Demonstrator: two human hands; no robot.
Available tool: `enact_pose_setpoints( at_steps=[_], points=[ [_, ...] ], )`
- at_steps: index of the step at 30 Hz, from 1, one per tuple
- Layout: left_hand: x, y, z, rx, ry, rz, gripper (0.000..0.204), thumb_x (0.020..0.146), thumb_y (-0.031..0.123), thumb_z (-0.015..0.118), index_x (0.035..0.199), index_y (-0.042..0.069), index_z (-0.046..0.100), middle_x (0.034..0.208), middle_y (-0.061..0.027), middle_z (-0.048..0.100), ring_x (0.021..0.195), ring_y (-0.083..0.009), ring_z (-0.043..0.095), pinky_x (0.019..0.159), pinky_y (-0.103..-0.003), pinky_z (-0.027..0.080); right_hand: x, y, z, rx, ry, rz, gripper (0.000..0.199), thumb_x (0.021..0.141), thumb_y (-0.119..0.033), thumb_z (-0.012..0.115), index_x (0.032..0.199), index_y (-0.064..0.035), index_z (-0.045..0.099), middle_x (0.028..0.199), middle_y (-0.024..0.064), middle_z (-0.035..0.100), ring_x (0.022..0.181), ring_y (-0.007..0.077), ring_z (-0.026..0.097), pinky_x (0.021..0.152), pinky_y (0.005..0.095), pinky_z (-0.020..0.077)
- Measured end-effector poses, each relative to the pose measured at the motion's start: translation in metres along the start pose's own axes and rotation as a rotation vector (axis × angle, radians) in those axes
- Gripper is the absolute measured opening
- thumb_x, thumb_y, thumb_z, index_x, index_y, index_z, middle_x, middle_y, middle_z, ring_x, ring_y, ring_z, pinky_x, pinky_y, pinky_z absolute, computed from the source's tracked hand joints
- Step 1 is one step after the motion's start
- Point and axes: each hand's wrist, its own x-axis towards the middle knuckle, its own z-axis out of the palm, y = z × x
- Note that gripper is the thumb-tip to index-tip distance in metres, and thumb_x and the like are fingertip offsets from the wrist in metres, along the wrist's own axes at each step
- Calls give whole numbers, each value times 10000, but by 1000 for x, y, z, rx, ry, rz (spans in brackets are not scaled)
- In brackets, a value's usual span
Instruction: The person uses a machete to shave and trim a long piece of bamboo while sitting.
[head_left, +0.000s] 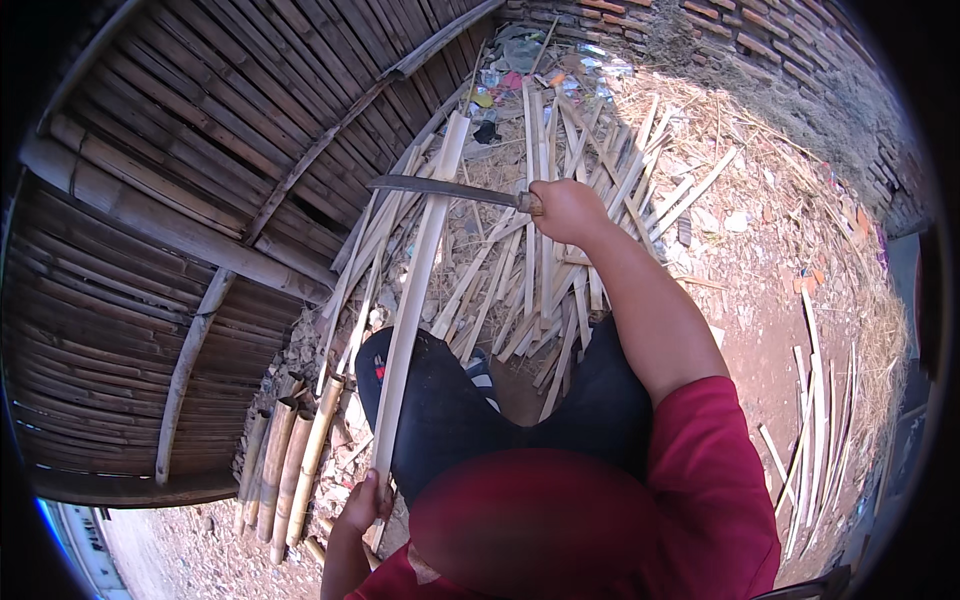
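A long split bamboo strip (pixel 410 320), pale on its inner face, slants from beside my left hip up past my knee. My left hand (pixel 366 503) is closed round its lower end. In my right hand (pixel 567 212) is the wooden handle of a machete (pixel 450 190), held out in front of me. Its dark blade points left and crosses the upper part of the strip; whether the edge touches it I cannot tell. The strip passes over the left leg of my dark trousers (pixel 430 370).
Many split strips (pixel 530 270) lie heaped on the ground ahead. Several uncut bamboo poles (pixel 290 460) lean at the left by a woven bamboo wall (pixel 200 180). More thin strips (pixel 815 430) lie at right. A brick wall (pixel 770 45) and litter (pixel 515 80) are at the back.
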Motion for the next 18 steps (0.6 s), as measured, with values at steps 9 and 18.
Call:
enact_pose_setpoints(
  at_steps=[9, 18],
  points=[
    [2, -5, -4, -95, -43, -8, 780, 970, 774, 273, 828, 74, 586, 603, -48, 540, 542, -180, 520, 544, -314, 405, -12, -23, -7, 36, -100, -156, 231, 792, -229, 687, 988, -106, 686, 890, 164, 712, 893, 383, 695, 778, 502, 552],
    [-58, 122, -44, 129, 60, -28, 208, 938, 207, 693, 1020, 38, 602, 679, 12, 563, 544, -95, 534, 490, -258, 432, -7, -9, -17, 323, -1, -62, 329, 788, -355, 749, 985, -94, 717, 931, 162, 723, 910, 388, 688, 792, 476, 544]
  ],
)
